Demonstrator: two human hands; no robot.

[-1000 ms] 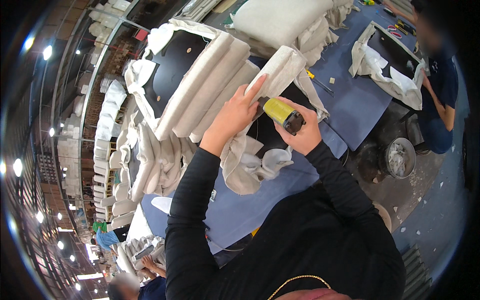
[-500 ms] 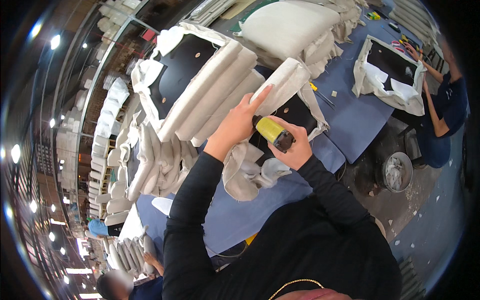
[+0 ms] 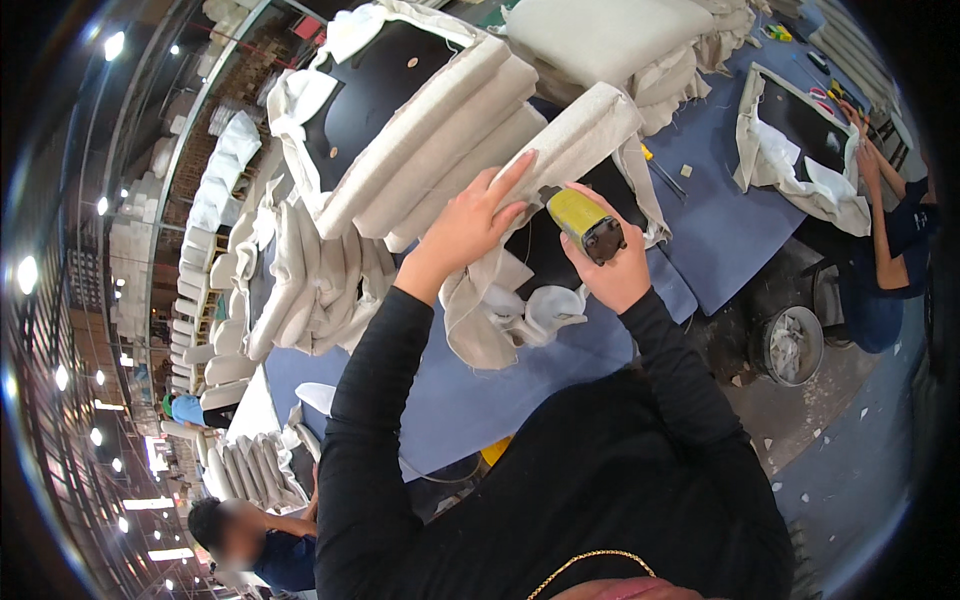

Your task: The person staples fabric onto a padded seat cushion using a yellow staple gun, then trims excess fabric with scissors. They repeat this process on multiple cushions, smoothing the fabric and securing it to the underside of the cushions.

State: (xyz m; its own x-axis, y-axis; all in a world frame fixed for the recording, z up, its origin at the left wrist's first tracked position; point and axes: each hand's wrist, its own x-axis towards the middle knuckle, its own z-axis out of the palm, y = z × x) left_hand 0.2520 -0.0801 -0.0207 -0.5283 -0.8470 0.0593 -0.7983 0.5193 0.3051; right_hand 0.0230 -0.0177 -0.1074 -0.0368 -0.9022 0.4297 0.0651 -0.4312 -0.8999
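A seat piece with beige fabric and a black underside [image 3: 600,190] lies on the blue table in front of me. My left hand [image 3: 468,228] rests on its padded beige edge [image 3: 580,130], index finger stretched along the cloth and thumb spread apart. My right hand [image 3: 618,275] is wrapped round a yellow-green and black staple gun [image 3: 578,215], its nose pointing toward the left hand, with a gap between them. Below my left hand hangs a loose fabric flap [image 3: 475,325] beside white wadding [image 3: 550,308]. Part of the black underside is hidden by the tool.
Upholstered pieces [image 3: 440,140] are stacked on the left, with a large beige cushion [image 3: 610,40] behind. At right, a co-worker's hands [image 3: 868,150] touch another black-bottomed piece [image 3: 790,125]. A screwdriver [image 3: 662,170] lies on the blue table [image 3: 735,240]. A metal bucket [image 3: 790,345] stands on the floor.
The staple gun has drawn back from my left hand, opening a gap. My left thumb has spread away from its fingers. The whole view has shifted slightly.
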